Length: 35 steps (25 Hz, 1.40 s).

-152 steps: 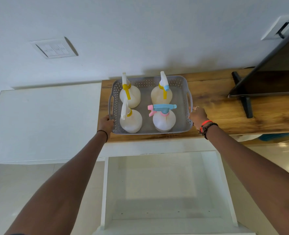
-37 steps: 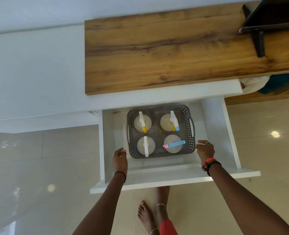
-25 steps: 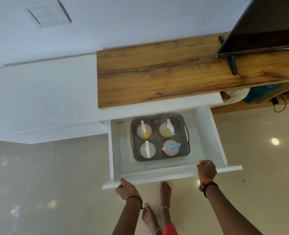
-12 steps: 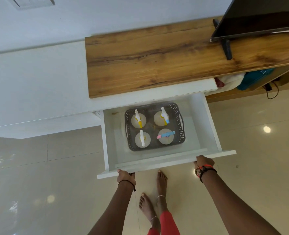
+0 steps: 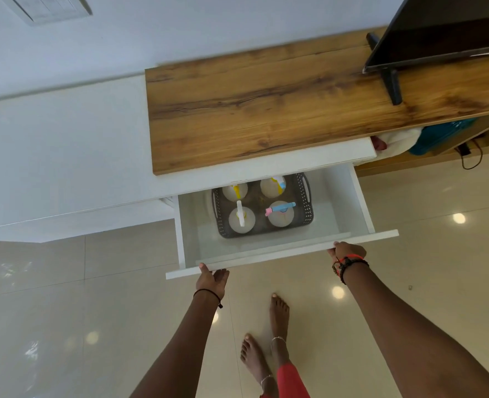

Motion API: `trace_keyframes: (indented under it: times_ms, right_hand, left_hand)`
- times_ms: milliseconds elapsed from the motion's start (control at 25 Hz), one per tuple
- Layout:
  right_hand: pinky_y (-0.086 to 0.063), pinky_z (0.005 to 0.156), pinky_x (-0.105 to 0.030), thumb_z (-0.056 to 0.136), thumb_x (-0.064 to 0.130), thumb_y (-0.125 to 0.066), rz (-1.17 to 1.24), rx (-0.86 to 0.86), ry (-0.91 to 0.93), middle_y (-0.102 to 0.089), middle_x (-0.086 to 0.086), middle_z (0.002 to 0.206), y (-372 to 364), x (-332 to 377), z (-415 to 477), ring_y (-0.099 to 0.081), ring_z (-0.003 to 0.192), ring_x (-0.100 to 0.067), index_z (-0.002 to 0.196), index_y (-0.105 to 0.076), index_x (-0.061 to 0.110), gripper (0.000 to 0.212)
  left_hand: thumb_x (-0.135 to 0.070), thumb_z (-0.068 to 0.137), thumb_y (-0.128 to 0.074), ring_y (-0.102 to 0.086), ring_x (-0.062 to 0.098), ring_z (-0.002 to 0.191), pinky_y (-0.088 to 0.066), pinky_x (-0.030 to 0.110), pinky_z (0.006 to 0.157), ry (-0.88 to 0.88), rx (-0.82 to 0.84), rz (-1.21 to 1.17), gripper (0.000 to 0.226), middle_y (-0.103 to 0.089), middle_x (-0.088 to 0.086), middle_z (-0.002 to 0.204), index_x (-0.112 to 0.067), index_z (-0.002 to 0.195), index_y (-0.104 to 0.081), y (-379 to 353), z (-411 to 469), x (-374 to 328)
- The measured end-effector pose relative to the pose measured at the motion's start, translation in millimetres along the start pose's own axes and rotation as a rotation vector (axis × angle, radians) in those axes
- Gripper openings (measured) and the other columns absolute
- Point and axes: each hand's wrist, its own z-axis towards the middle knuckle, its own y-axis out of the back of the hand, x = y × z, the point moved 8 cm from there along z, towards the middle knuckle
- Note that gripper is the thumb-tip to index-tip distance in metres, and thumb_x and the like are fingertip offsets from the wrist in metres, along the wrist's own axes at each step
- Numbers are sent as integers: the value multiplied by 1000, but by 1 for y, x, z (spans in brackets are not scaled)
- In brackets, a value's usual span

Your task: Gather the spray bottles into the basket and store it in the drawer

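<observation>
Hands (image 5: 211, 280) (image 5: 347, 252) press flat against the drawer (image 5: 280, 255) front.

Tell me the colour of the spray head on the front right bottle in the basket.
Light blue with a pink nozzle tip, seen in the head view.

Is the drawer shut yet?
Not yet, partly open: the drawer juts out, the basket shows inside, its back row under the cabinet edge.
</observation>
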Motion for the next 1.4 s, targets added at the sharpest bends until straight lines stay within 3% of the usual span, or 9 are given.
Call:
trace_keyframes:
  times_ms: [160, 320, 480, 600, 760, 840, 920, 1240, 1400]
  right_hand:
    - [-40, 111, -40, 97, 4, -40, -228, 54, 63, -41, -23, 147, -26, 32, 7, -44, 135, -34, 140, -38, -6, 44]
    - [-40, 110, -41, 96, 2, -45, -171, 37, 91, -46, -22, 144, -48, 57, 6, -49, 131, -32, 138, -40, -8, 43]
    - [-42, 108, -41, 95, -3, -47, -53, -14, 98, -49, -23, 141, -66, 78, 11, -52, 128, -32, 137, -38, -11, 44]
    - [-37, 112, -41, 98, 0, -37, -11, 27, 37, -43, -24, 144, -84, 92, 14, -47, 133, -32, 140, -35, -8, 43]
    - [-52, 97, -41, 89, -6, -37, 32, -129, 150, -57, -18, 82, -94, 120, 13, -65, 78, -27, 132, -43, -5, 44]
    - [-56, 77, -31, 88, -2, -37, 89, -139, 129, -55, -14, 79, -102, 128, 13, -57, 61, -22, 131, -45, -3, 44]
    - [-53, 66, -28, 87, 1, -35, 139, -110, 102, -56, -17, 96, -111, 136, 13, -62, 70, -25, 130, -46, -3, 44]
    - [-53, 96, -44, 86, -3, -30, 180, -106, 68, -47, -15, 106, -122, 152, 15, -59, 109, -37, 128, -46, 1, 44]
    - [-55, 91, -39, 78, -14, -26, 198, -81, 58, -49, -12, 89, -118, 150, 11, -57, 91, -35, 82, -48, 1, 27]
  left_hand:
    - [-34, 100, -41, -45, 31, 135, -34, 44, 116, -12, 23, 53, 55, -42, 20, 146, 6, 138, -37, -25, 12, -18]
    - [-31, 99, -45, -52, 29, 101, -36, 41, 115, -47, 27, 38, 36, -56, 18, 100, 2, 109, -50, -50, 22, -35]
    - [-31, 101, -41, -53, 31, 125, -37, 38, 115, -71, 39, 0, 48, -44, 23, 144, 7, 129, -44, -78, 19, -53]
    - [-32, 104, -29, -42, 33, 138, -32, 38, 118, -61, 27, -109, 56, -39, 23, 146, 9, 143, -31, -99, 18, -64]
    - [-43, 103, -20, -40, 31, 140, -32, 48, 116, -28, 47, -140, 61, -43, 18, 141, 3, 140, -35, -128, 16, -73]
    - [-51, 100, -19, -42, 30, 139, -30, 54, 116, -3, 73, -91, 69, -39, 15, 150, -3, 147, -29, -142, 15, -77]
    - [-58, 97, -19, -47, 30, 135, -30, 56, 115, 17, 91, -73, 71, -40, 17, 150, -11, 150, -27, -155, 14, -81]
    - [-59, 96, -22, -47, 34, 134, -34, 44, 116, -12, 40, -210, 72, -43, 25, 146, -8, 146, -33, -175, 21, -84]
    - [-55, 98, -21, -50, 32, 132, -37, 42, 115, -53, 36, -200, 66, -45, 23, 145, -10, 143, -38, -171, 22, -80]
